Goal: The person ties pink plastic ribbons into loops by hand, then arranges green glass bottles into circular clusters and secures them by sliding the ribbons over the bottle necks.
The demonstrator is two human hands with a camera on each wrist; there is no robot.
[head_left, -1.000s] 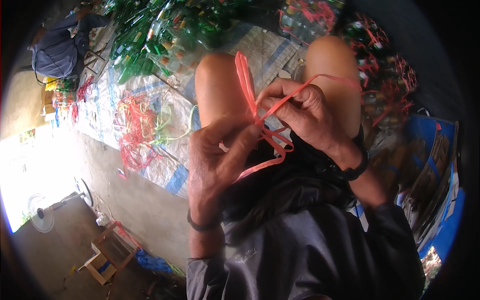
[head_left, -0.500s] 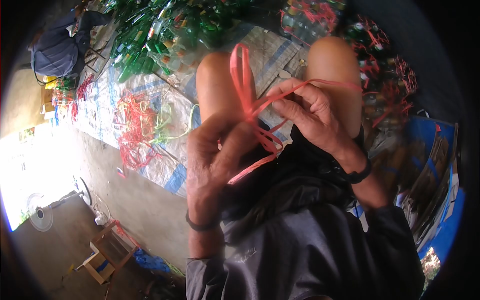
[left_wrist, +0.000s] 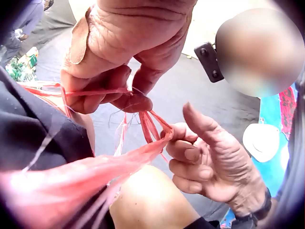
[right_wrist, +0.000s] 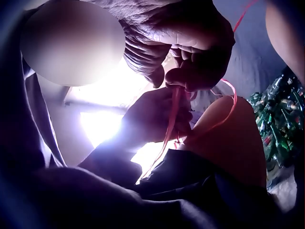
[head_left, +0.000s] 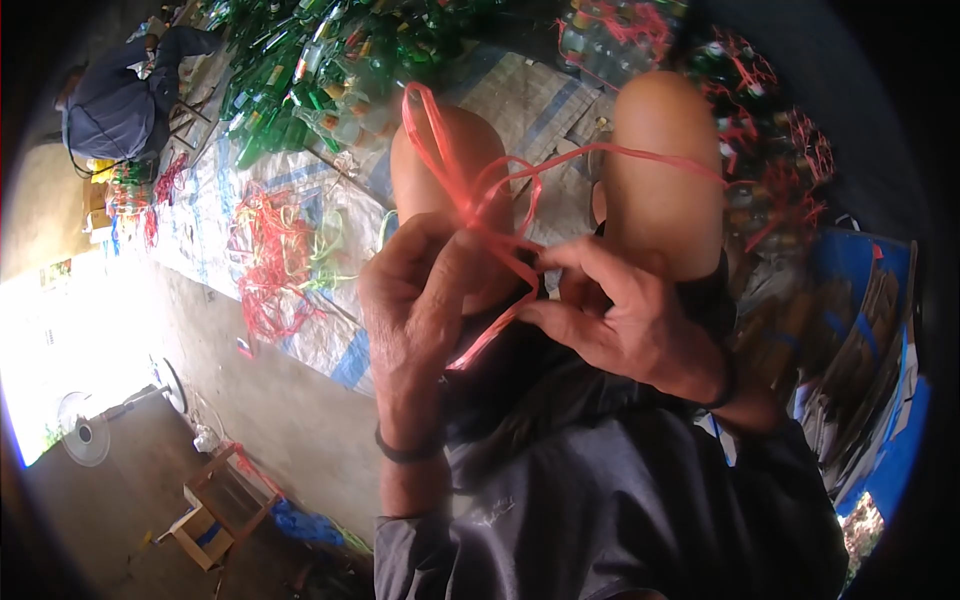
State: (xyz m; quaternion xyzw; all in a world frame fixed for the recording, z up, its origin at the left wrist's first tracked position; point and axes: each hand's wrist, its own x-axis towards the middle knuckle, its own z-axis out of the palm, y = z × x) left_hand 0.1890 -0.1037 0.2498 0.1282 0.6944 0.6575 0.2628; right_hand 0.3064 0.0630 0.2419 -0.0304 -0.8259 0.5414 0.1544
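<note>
My left hand (head_left: pixel 405 300) pinches flat pink plastic string (head_left: pixel 468 208) between thumb and fingertips, close to where its strands meet. Above that point a long loop stands up over the left knee, and a tail runs right across the right knee. My right hand (head_left: pixel 635 320) is just to the right, its thumb spread from the index finger. In the left wrist view, the string bends around the curled right index finger (left_wrist: pixel 178 132), with the other fingers bent below it. From the right fingertips, a pink strand (right_wrist: pixel 172 117) hangs down in the right wrist view.
Tangled pink and green string (head_left: pixel 270 260) lies on a woven sheet (head_left: pixel 350 300) at left. Green bottles (head_left: pixel 300 80) are heaped beyond; string-tied bottles (head_left: pixel 625 45) stand at upper right. Another person (head_left: pixel 120 100) sits far left. Flattened cardboard (head_left: pixel 850 340) leans at right.
My right hand has moved down from the upper strand to the lower strands. The loop has tipped left, and a small loop has appeared beside it. My left hand keeps its pinch, shifting slightly left.
</note>
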